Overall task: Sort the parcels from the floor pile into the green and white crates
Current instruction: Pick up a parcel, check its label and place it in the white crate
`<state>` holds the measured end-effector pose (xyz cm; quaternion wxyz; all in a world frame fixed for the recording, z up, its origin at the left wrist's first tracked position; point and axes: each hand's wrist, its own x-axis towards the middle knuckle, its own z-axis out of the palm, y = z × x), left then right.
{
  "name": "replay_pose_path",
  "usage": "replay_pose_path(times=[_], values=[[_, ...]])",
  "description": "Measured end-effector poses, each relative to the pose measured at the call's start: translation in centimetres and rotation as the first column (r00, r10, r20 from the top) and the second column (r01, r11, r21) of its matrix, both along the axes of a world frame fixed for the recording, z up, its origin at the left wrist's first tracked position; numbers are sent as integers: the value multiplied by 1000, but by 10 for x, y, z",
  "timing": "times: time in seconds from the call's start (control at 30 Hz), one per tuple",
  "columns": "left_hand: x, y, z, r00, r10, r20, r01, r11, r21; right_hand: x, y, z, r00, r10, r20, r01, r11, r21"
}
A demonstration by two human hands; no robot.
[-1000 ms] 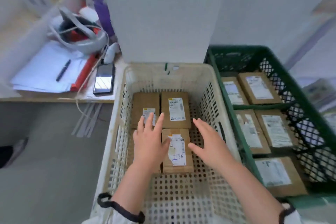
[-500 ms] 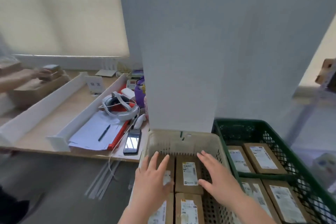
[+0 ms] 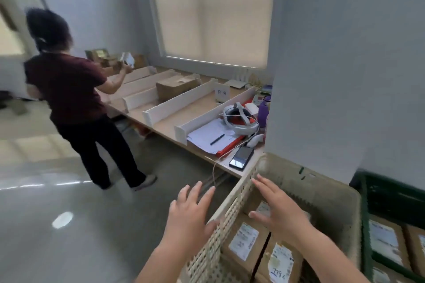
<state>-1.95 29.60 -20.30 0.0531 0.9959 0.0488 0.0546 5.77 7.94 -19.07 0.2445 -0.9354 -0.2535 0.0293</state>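
Parcels [image 3: 244,241] in white crate [image 3: 323,187] below right hand [image 3: 281,212], beside left hand [image 3: 189,216]

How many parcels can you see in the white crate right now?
3 in the white crate: front-left parcel, handwritten parcel beside it, and back parcel partly under the right hand. More may be hidden.

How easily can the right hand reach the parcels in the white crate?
Probably yes: the right hand hovers open over the white crate, and nothing covers the parcels lying below it.
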Motion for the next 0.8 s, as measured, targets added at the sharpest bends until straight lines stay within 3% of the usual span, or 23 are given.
replay_pose_path(times=[0.17, 0.4, 0.6, 0.8], values=[[-95, 49, 10, 958, 287, 28, -287, 958, 8, -36, 72, -1, 960, 280, 26, -278, 960, -43], [-244, 99, 16, 807, 590, 38, -590, 807, -7, -122, 185, 7, 821, 570, 43, -563, 819, -112], [-423, 122, 22, 598, 801, 27, -801, 598, -22, -266, 269, 9, 628, 778, 26, -770, 626, -125], [-617, 109, 15, 294, 956, 3, -955, 294, -41, -452, 326, -5, 326, 945, 1, -940, 325, -104]])
